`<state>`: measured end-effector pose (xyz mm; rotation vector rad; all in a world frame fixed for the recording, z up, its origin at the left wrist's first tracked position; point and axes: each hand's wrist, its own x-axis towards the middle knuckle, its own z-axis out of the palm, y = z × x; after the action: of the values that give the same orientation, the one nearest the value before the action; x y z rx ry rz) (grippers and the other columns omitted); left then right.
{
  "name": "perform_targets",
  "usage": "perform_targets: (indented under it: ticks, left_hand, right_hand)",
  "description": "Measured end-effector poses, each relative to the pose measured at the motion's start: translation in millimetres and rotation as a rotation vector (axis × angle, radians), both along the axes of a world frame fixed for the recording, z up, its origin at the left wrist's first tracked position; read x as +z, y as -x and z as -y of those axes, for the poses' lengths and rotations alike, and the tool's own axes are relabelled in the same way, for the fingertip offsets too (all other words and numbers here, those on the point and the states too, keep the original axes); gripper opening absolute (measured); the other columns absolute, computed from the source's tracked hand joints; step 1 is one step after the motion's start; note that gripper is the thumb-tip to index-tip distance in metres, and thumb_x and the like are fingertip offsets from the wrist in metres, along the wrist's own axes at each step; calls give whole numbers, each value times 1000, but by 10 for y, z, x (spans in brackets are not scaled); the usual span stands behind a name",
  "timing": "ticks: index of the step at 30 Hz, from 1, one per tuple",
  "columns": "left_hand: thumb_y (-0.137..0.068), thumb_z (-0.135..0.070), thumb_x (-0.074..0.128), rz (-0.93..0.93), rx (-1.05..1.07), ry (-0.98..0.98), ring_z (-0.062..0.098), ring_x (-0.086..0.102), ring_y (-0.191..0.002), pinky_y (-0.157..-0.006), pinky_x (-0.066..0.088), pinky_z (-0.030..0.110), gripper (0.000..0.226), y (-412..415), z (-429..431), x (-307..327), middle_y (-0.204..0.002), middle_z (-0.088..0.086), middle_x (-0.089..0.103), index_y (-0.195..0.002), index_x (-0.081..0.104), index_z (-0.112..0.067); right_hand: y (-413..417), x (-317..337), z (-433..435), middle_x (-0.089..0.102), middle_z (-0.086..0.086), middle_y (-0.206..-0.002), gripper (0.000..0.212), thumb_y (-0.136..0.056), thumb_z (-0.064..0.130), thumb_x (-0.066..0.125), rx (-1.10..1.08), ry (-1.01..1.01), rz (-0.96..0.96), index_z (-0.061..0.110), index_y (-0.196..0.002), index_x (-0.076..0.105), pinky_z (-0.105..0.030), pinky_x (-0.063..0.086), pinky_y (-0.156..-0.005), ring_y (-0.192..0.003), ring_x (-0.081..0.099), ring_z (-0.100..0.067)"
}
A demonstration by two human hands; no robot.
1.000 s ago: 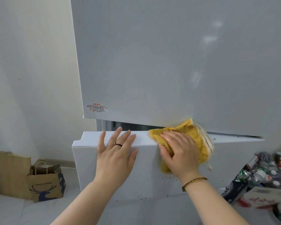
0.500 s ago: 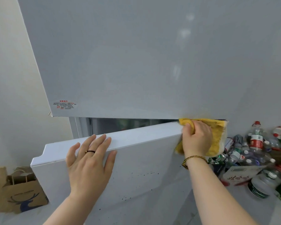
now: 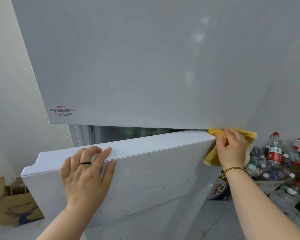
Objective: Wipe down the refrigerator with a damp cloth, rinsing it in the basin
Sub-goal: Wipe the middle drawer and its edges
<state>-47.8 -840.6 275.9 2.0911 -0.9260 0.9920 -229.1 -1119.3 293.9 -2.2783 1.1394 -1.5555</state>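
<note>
Cloth (image 3: 213,159), yellow with a paler edge: bunched in the right hand (image 3: 232,148), whose fingers curl round it and press it to the hinge-end corner of the lower door (image 3: 154,172). That is where the door's top edge meets the underside of the upper door (image 3: 145,58). The cloth's middle is hidden under the hand; one fold shows above the knuckles, another hangs below the palm.

Left hand (image 3: 87,172), with a dark ring (image 3: 84,163): fingers hooked over the lower door's top edge near its free end, thumb flat on the front face.

Refrigerator (image 3: 215,75): pale grey and glossy, its top cut off by the frame. The lower door stands ajar; the interior through the gap is dim and cannot be made out. Dark specks (image 3: 151,187) dot the lower door's front. A small red-printed label (image 3: 62,111) sits at the upper door's bottom corner, its text too small to read.

Right of the refrigerator: a heap of plastic bottles (image 3: 274,153), cut off by the frame edge.

Lower left: a brown paper bag (image 3: 19,208), partly out of frame.
</note>
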Motion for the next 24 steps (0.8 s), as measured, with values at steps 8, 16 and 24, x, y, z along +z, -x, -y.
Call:
perform_targets:
  ticks: [8,16,24]
  left_hand:
    - [-93,-56,14,2,-57,-15,22,39,-95,-90,17,28,73,-358,173,14,-96,8,60,-91,72,-10]
    - [-88,-30,43,-9,-218,257,12,19,-131,-111,12,34,31,-648,69,-85,-124,9,29,-114,42,-13]
    - [-83,-20,63,-909,-108,487,26,30,-130,-102,26,34,70,-821,-258,-40,-141,11,33,-141,24,-12]
  right_hand:
    - [-440,-154,-400,67,-20,-89,40,-82,25,43,11,235,-6,-4,-88,70,-47,46,-82,-95,50,-29]
    - [-687,-239,-545,66,-20,-92,38,-84,24,45,7,307,-13,-3,-92,69,-49,47,-83,-96,50,-29]
    - [-812,-257,-683,64,-25,-100,40,-85,23,44,23,300,-10,-7,-99,66,-55,44,-84,-103,39,-28]
